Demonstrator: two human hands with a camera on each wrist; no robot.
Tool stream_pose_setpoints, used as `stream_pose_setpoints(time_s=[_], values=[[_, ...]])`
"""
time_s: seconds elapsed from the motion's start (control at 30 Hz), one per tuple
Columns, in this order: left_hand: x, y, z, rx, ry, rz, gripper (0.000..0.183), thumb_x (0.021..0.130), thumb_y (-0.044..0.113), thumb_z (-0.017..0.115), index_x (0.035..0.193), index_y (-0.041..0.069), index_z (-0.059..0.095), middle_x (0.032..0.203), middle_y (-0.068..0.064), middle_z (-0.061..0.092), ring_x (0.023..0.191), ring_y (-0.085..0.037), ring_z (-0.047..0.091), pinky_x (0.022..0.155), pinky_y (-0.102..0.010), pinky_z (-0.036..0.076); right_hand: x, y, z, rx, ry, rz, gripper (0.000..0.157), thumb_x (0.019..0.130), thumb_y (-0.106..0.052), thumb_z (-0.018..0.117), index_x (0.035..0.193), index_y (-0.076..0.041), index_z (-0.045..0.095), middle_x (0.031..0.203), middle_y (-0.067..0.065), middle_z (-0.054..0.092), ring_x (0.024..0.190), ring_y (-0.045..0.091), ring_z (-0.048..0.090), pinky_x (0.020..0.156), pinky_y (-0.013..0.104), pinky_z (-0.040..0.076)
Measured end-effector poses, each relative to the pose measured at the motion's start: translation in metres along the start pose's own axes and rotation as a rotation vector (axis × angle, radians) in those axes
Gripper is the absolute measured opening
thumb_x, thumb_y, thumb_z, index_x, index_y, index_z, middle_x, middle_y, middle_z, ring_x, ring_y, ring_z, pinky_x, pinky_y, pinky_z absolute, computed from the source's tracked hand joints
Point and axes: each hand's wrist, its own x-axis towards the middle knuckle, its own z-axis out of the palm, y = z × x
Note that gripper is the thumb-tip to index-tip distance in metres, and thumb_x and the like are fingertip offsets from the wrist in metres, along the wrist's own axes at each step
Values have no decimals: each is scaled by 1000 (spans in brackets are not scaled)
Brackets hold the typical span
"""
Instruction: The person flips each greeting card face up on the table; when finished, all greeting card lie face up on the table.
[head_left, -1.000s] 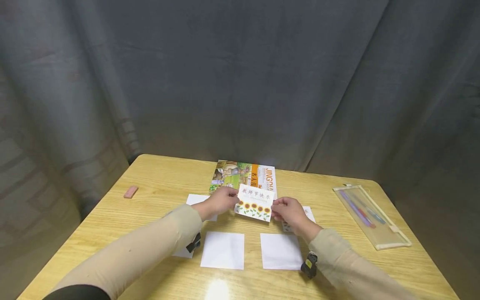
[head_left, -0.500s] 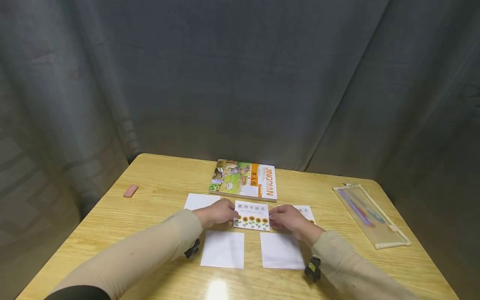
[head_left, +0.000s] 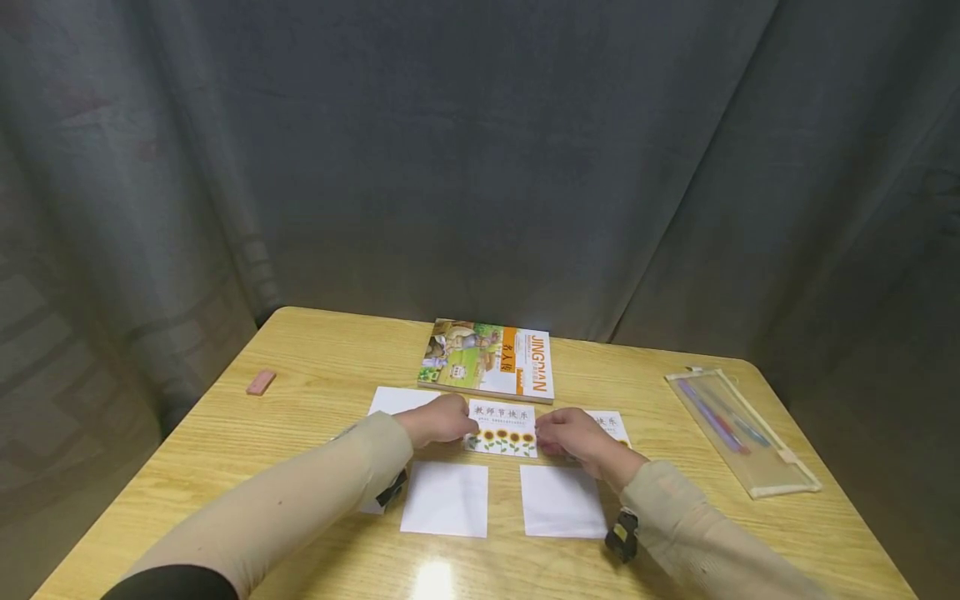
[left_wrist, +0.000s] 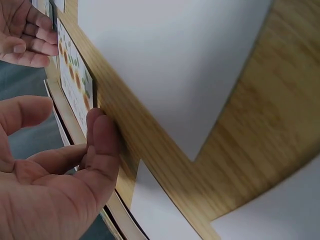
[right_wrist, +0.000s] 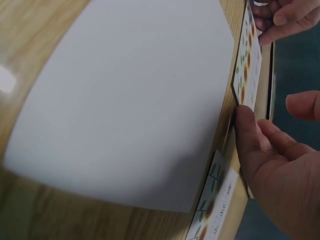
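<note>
A white card point(head_left: 501, 427) printed with sunflowers and Chinese characters lies flat on the wooden table, between the two hands. At its left edge, the left hand point(head_left: 442, 418) touches it with the fingertips; in the left wrist view the thumb stands apart from the fingers. The right hand point(head_left: 576, 435) touches the opposite edge, and the right wrist view has its thumb lifted away too. Beneath the right hand is a second sunflower card point(head_left: 609, 423), partly covered. A blank white card point(head_left: 396, 401) lies partly under the left hand.
Two blank white cards point(head_left: 445, 498) point(head_left: 564, 500) lie nearer the front, with another point(head_left: 372, 507) mostly hidden by the left sleeve. Behind the hands is a book point(head_left: 487, 358). A pink eraser point(head_left: 261, 382) lies at left, a see-through pencil pouch point(head_left: 750, 433) at right.
The sunflower card, held raised and tilted by both hands a second ago, has come down flat onto the table in front of the book. It then shifted very slightly left.
</note>
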Motion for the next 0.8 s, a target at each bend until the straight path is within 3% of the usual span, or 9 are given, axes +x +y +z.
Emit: stream_pose_setpoints(time_s=[0.33, 0.4, 0.47, 0.5, 0.57, 0.7, 0.8], values=[[-11, -3, -1, -91, 29, 5, 45, 94, 8, 62, 59, 17, 35, 56, 4, 41, 50, -8, 32, 48, -20, 31, 0, 2, -1, 1, 15, -1, 33, 98, -3, 61, 123, 18, 60, 106, 20, 71, 93, 26, 70, 89, 40, 58], [-16, -8, -7, -121, 26, 11, 29, 97, 10, 60, 70, 3, 54, 67, 0, 52, 55, -10, 41, 53, -22, 40, 0, 0, -2, -11, 22, -6, 33, 98, -4, 61, 124, 17, 61, 108, 21, 71, 95, 27, 70, 89, 41, 58], [-21, -13, -16, -114, 37, 25, 23, 100, 12, 58, 101, -9, 66, 87, -7, 64, 66, -12, 53, 65, -28, 51, 0, -3, -3, -26, 32, -18, 35, 99, -6, 61, 126, 16, 61, 112, 21, 70, 99, 29, 70, 91, 42, 57], [-22, -16, -21, -96, 50, 39, 33, 101, 13, 57, 120, -13, 64, 100, -12, 67, 74, -15, 59, 72, -33, 55, 1, -5, -4, -28, 37, -25, 35, 100, -7, 62, 127, 15, 61, 115, 22, 69, 102, 31, 70, 93, 43, 56], [-25, -22, -33, -30, 95, 80, 50, 102, 15, 56, 142, -15, 50, 121, -21, 65, 91, -22, 64, 85, -42, 55, 2, -11, -3, -27, 41, -48, 36, 101, -9, 60, 129, 14, 61, 121, 23, 67, 107, 34, 69, 95, 45, 55], [-26, -38, -53, 145, 199, 173, 50, 101, 17, 57, 141, -14, 52, 126, -26, 63, 106, -33, 63, 92, -50, 53, 7, -23, 7, 9, 1, -109, 37, 103, -9, 58, 130, 16, 58, 127, 28, 64, 114, 39, 66, 99, 47, 53], [-28, -53, -61, 235, 220, 215, 54, 102, 20, 59, 144, -12, 49, 135, -28, 58, 121, -41, 59, 102, -53, 48, 12, -31, 22, 45, -33, -133, 36, 104, -8, 55, 130, 17, 58, 127, 30, 63, 116, 41, 65, 101, 48, 52]])
